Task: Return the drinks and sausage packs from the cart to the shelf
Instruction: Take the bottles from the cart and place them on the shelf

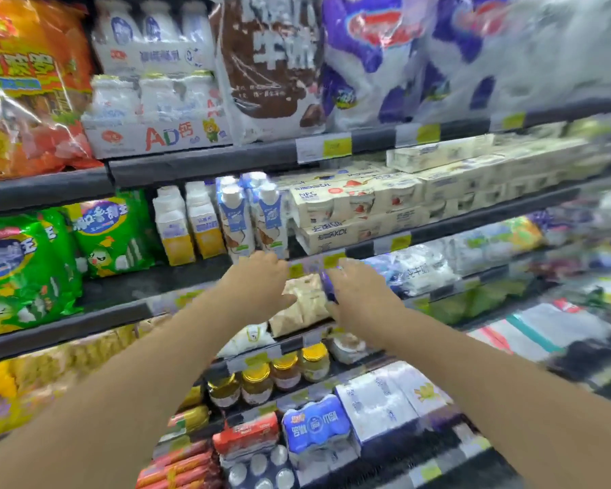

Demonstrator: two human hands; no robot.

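Left hand (258,280): open, fingers spread, empty, at the dark shelf edge (127,305) below two blue-and-white drink cartons (253,220).
Right hand (358,294): grip blurred, cannot tell; something purple (328,284) at its fingers.
Bottom shelf: red sausage packs (182,467).

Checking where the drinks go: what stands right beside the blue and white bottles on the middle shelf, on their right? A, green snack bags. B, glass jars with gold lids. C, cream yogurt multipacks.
C: the cream yogurt multipacks sit stacked directly right of the blue and white bottles.
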